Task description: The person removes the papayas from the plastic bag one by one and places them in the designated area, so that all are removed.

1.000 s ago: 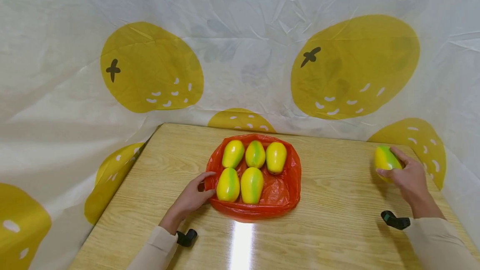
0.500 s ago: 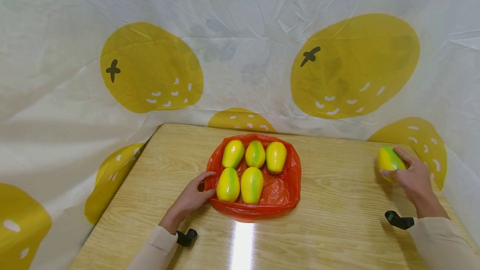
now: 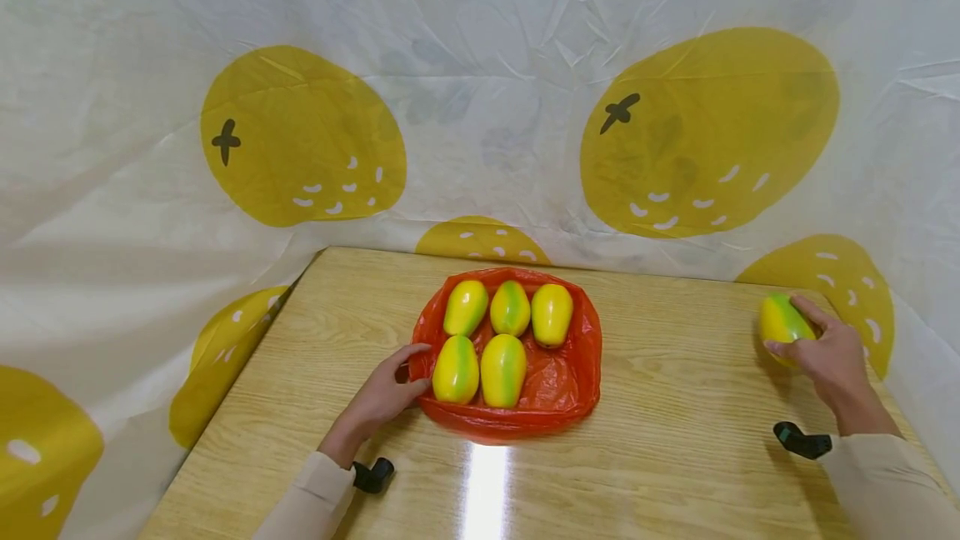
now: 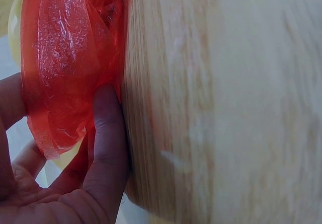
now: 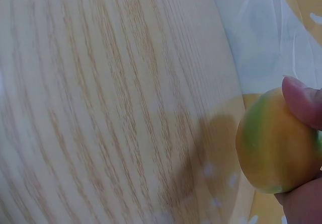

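Observation:
My right hand grips a yellow-and-green mango near the table's far right corner. Its thumb and fingers press opposite sides of the fruit in the right wrist view, and a shadow falls on the wood beside it. Left of centre, a red plastic bag lies spread wide with its rim turned out. Several similar mangoes sit in it in two rows, with bare plastic at its near right. My left hand holds the bag's left edge, thumb and fingers on either side of the plastic.
The wooden table carries a bright light reflection in front of the bag. A fruit-printed cloth hangs behind the table and along both sides. Black wrist devices are worn at both cuffs.
My right hand has shifted slightly right with the mango, slowing in the last half second. The left hand, the bag and the mangoes in it have stayed put.

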The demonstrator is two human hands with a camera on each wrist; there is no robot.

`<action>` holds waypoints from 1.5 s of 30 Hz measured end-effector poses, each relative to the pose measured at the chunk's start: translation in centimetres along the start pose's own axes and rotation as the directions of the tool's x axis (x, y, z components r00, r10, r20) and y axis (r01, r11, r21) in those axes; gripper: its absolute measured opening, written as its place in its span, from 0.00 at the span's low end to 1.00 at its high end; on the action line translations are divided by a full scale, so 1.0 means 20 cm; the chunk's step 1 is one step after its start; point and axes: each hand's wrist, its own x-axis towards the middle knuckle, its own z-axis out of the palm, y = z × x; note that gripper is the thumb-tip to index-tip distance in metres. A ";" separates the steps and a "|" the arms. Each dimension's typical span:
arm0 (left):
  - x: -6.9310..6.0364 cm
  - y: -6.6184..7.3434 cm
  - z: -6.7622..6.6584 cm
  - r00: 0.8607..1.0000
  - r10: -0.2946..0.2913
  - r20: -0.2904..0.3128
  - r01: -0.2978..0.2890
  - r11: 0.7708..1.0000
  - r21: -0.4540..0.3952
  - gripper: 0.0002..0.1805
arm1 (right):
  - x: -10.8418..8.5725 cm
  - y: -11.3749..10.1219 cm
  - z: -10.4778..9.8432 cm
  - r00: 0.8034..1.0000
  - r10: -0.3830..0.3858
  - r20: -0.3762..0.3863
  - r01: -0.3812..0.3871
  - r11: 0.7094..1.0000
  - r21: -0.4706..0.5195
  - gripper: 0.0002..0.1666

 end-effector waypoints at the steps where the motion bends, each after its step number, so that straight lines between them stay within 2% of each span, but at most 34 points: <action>1: 0.00 0.00 0.00 1.000 0.002 0.000 -0.002 1.000 0.002 0.28 | 0.00 0.00 0.00 1.000 0.001 -0.001 -0.001 1.000 -0.004 0.53; 9: 0.00 0.00 0.00 1.000 0.008 0.001 -0.008 1.000 -0.007 0.28 | 0.00 0.00 -0.01 1.000 -0.002 -0.002 0.002 1.000 -0.027 0.53; 16: 0.00 -0.02 -0.01 1.000 -0.012 -0.014 0.013 1.000 0.019 0.28 | 0.00 0.00 0.01 1.000 -0.015 -0.009 0.015 1.000 -0.027 0.52; 24: 0.00 -0.03 0.00 1.000 -0.009 -0.009 0.009 1.000 0.016 0.28 | 0.01 0.01 0.01 1.000 0.003 0.004 -0.003 1.000 -0.026 0.53; 45: 0.01 -0.01 0.00 1.000 -0.006 -0.006 0.006 1.000 0.005 0.28 | 0.01 0.04 0.00 1.000 0.010 0.008 -0.009 0.999 -0.032 0.52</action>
